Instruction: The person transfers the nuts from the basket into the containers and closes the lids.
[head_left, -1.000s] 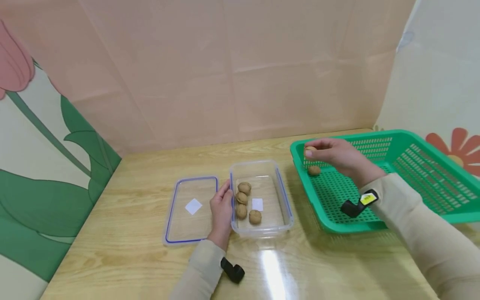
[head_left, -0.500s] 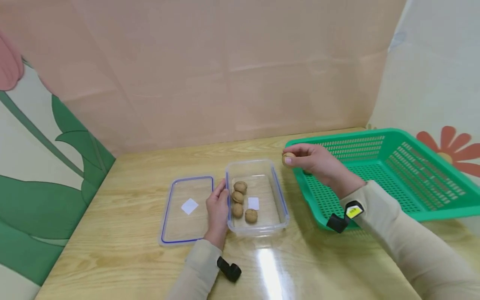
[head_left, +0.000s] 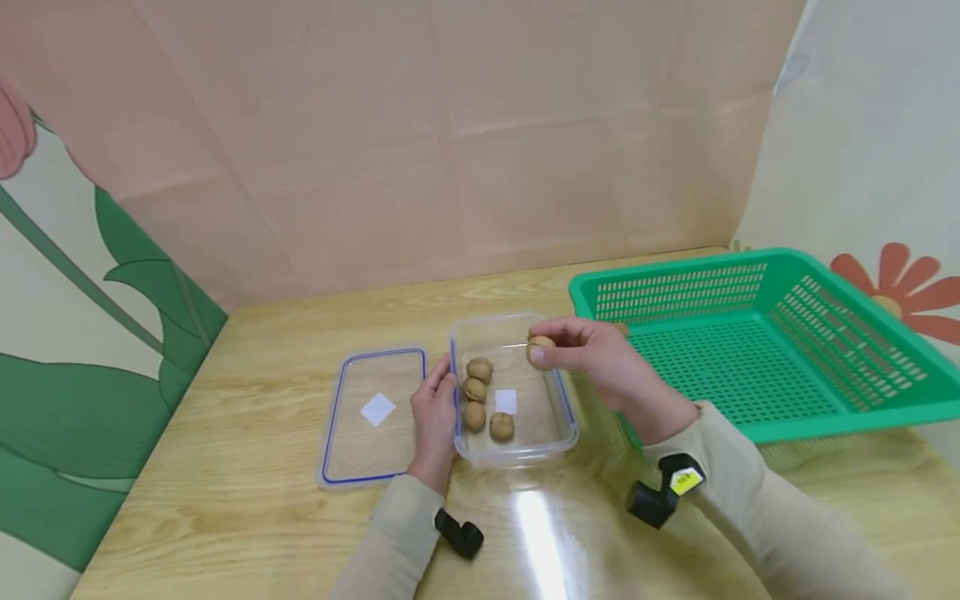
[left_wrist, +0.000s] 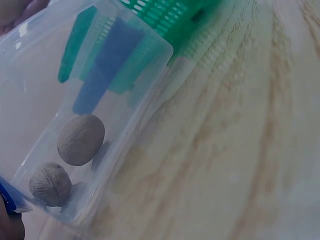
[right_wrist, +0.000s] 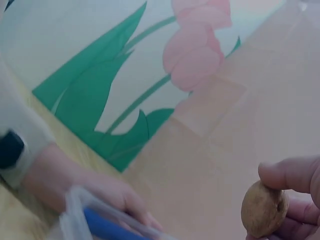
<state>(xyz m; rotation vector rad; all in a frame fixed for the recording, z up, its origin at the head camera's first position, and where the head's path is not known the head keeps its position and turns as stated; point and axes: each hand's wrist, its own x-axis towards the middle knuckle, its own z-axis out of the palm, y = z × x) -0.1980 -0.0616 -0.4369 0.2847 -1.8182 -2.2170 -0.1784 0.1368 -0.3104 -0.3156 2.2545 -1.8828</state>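
Observation:
My right hand [head_left: 611, 371] pinches a walnut [head_left: 539, 352] between thumb and fingers, over the right rim of a clear plastic container [head_left: 534, 417]. The same walnut [right_wrist: 262, 210] shows at the lower right of the right wrist view. Inside the container, several walnuts [head_left: 474, 389] line the left wall, and a single walnut [head_left: 502, 427] sits near the front beside a white square label [head_left: 506, 402]. My left hand [head_left: 433, 417] rests along the container's outer left wall with its fingers extended. Two of the walnuts [left_wrist: 81, 140] appear through the clear wall in the left wrist view.
A clear lid [head_left: 348, 446] with a blue seal and a white label lies left of the container. To the right stands a green slatted basket [head_left: 720, 358]; one walnut [head_left: 622, 329] in it is partly hidden behind my right hand. A pink-covered wall [head_left: 450, 167] bounds the table's back.
My right hand has carried the walnut leftward, out of the green basket, to above the container's right side. The left hand has stayed against the container.

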